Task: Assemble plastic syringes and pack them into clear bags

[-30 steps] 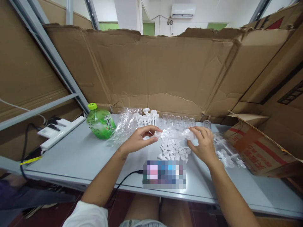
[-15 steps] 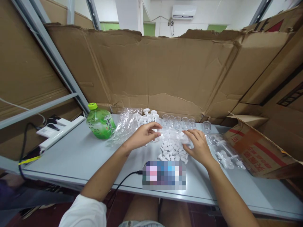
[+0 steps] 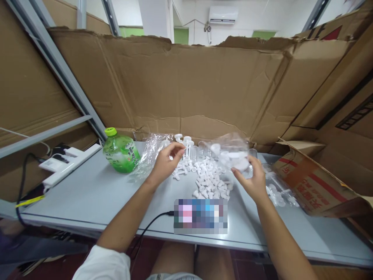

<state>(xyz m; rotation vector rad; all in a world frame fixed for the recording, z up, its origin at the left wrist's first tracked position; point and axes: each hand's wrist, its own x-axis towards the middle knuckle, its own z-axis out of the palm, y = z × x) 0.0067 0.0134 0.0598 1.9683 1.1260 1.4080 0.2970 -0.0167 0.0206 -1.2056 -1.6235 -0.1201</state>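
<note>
Now, taking the pile of small white pieces (image 3: 212,182) as the middle of the dial, the right hand (image 3: 253,181) is sitting at three o'clock, pinching a clear plastic bag (image 3: 233,146) between thumb and fingers. The bag, blurred and with white parts showing in it, is hanging up at one o'clock; half a second ago it was lying low between both hands. Rising there, it is covering much of the row of clear cups (image 3: 201,149), which was showing more fully before. The left hand (image 3: 166,161) is hovering at ten o'clock, having shifted away from the pile, its thumb and forefinger bending close; whether they are gripping anything, I cannot tell. More white pieces are now showing beside it. The green bottle (image 3: 122,153), between nine and ten, is staying put, as is the cardboard box (image 3: 313,181) toward three.
</note>
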